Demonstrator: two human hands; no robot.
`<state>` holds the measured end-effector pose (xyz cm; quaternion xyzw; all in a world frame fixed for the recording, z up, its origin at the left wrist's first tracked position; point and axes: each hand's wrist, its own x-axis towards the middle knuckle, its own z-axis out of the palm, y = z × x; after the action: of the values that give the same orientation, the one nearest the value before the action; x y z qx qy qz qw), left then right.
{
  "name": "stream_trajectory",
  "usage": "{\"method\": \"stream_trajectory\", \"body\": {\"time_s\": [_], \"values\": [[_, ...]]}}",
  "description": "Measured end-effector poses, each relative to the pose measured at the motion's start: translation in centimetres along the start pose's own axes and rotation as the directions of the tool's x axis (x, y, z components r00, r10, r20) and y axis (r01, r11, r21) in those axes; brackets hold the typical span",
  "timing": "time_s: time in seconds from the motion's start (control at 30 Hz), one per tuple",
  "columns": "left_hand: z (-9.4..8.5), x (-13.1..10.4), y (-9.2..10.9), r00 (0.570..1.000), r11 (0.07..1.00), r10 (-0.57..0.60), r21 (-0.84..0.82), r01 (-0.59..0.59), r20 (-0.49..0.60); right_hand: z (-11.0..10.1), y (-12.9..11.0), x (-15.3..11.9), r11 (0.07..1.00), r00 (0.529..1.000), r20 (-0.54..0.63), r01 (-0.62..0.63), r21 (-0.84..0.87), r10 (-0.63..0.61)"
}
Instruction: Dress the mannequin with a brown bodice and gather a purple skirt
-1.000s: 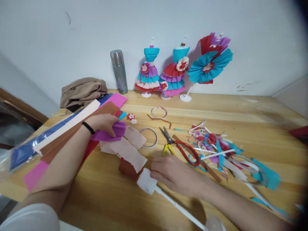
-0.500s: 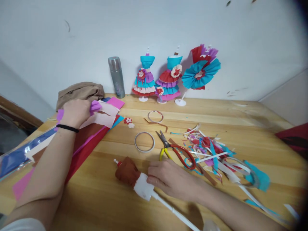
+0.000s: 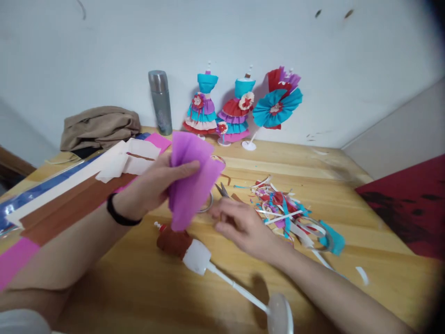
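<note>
My left hand (image 3: 158, 183) pinches a folded piece of purple crepe paper (image 3: 191, 181), raised over the table with the thumb on top of it. My right hand (image 3: 239, 222) is to the right of the paper, fingers loosely bent and apart, with nothing visible in them. Just behind it show the blades of the scissors (image 3: 222, 189); their handles are hidden by the hand. Below both hands lies a small white dress form (image 3: 197, 256) on its side, its upper part wrapped in brown crepe paper (image 3: 172, 242).
Three paper-dressed forms, one with a big blue rosette (image 3: 277, 107), stand by the wall beside a grey flask (image 3: 160, 103). Paper scraps (image 3: 278, 204) pile up at right. Brown paper sheets (image 3: 69, 208) and a tan cloth (image 3: 100, 127) lie at left.
My left hand has brought the purple crepe paper from the sheets at left to above the dress form. My right hand has lifted off the table beside the form. The view has shifted slightly.
</note>
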<state>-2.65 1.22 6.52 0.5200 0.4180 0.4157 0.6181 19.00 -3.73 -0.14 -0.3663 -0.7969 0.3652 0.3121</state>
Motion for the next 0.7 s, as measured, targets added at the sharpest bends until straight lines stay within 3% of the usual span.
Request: {"method": "stream_trajectory", "body": {"time_s": [0.07,0.13,0.2,0.3,0.4,0.53,0.7], "values": [[1.6,0.0,-1.4,0.977,0.967,-0.153,-0.183,0.179,0.147,-0.9,-0.7,0.5,0.954,0.977,-0.185,-0.048,0.297,0.107],[2.6,-0.1,-2.2,0.958,0.923,-0.173,-0.302,0.24,0.23,-1.6,-1.6,1.1,0.827,0.96,-0.197,-0.056,0.559,0.198],[2.9,-0.1,-2.6,0.948,0.902,-0.168,-0.346,0.26,0.272,-2.1,-2.2,1.9,0.699,0.933,-0.181,-0.095,0.709,0.31],[2.6,0.3,-2.9,0.941,0.904,-0.162,-0.338,0.263,0.298,-2.2,-2.1,3.2,0.603,0.825,-0.232,-0.157,0.782,0.516],[2.0,0.9,-3.2,0.951,0.913,-0.125,-0.342,0.221,0.282,-2.4,-1.3,4.5,0.554,0.756,-0.289,-0.115,0.824,0.587],[1.7,1.7,-2.8,0.963,0.919,-0.109,-0.345,0.193,0.247,-3.1,-0.5,5.8,0.47,0.744,-0.306,-0.012,0.883,0.594],[2.5,3.2,-1.3,0.993,0.926,-0.062,-0.367,0.094,0.098,-3.3,-0.3,5.6,0.369,0.776,-0.18,-0.073,0.927,0.605]]}}
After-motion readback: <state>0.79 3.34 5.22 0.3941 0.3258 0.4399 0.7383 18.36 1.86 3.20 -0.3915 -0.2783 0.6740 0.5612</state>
